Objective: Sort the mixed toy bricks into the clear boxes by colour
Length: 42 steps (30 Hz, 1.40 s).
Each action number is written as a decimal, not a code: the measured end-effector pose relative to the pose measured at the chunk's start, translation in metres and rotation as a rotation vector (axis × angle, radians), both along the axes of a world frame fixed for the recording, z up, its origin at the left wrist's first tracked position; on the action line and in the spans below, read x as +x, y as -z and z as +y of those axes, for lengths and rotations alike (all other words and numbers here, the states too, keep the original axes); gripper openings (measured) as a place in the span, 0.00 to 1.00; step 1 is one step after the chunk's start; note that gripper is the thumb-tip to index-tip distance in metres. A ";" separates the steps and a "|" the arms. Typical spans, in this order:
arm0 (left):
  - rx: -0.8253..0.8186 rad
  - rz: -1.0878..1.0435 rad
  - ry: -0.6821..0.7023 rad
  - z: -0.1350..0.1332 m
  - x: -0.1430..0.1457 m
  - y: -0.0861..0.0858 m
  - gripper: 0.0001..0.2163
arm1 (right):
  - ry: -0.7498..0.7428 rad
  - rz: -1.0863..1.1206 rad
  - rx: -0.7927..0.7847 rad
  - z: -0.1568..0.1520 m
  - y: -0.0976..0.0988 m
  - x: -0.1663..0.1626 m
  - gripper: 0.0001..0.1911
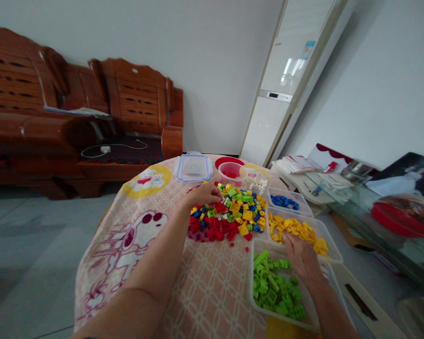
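Note:
A mixed pile of red, yellow, green and blue toy bricks [229, 217] lies on a round table covered by a cartoon-print cloth [141, 245]. My left hand [204, 194] reaches over the pile's far left edge, fingers pinched together on something I cannot make out. My right hand [302, 258] rests across the clear tub of green bricks [273, 287], its fingertips at the tub of yellow bricks [297, 230]. The right hand's fingers lie fairly flat, and nothing shows in them. Beyond these sits a tub of blue bricks [285, 201].
At the table's far side stand a red-brick cup [231, 173], a red lid [229, 162] and a clear lid [193, 167]. A glass table [374, 207] with papers and a red bowl stands right. A wooden sofa [74, 122] and white air conditioner [286, 80] stand behind.

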<state>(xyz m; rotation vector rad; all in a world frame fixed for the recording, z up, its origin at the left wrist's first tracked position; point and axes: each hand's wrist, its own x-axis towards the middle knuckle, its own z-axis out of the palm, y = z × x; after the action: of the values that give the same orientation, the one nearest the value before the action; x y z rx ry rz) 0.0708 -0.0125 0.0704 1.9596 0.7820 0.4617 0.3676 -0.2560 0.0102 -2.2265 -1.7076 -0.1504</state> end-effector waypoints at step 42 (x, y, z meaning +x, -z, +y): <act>0.598 0.611 0.153 -0.036 0.014 -0.014 0.13 | -0.001 -0.038 -0.021 0.001 0.000 0.001 0.22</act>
<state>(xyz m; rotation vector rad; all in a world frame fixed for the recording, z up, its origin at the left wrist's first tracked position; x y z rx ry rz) 0.0852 -0.0487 0.0845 2.7593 0.9241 -0.0240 0.3681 -0.2551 0.0101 -2.2514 -1.7375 -0.1762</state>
